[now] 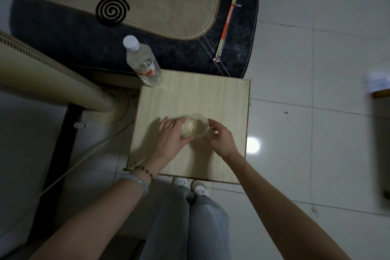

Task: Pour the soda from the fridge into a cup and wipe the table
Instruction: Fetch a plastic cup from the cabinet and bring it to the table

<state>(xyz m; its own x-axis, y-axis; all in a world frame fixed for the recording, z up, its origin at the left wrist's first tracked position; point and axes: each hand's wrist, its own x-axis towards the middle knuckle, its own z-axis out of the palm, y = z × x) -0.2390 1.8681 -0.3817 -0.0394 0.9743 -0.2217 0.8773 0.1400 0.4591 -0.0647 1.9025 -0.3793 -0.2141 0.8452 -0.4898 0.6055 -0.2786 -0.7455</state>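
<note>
A clear plastic cup [195, 126] stands near the middle of a small light-wood table [190, 99]. My left hand [172, 139] wraps its left side, fingers and thumb touching the wall. My right hand [219, 138] sits at its right rim, fingers curled close against it. A clear soda bottle [143, 63] with a white cap and an orange-white label stands capped at the table's far left corner, apart from both hands.
Behind the table lies a dark rug [183, 48] with a beige mat [147, 6] and a pack of chopsticks [226, 27]. A cream-coloured fan base [103, 107] stands left of the table. White floor tiles [306, 91] spread to the right. My shoes [192, 186] are under the near edge.
</note>
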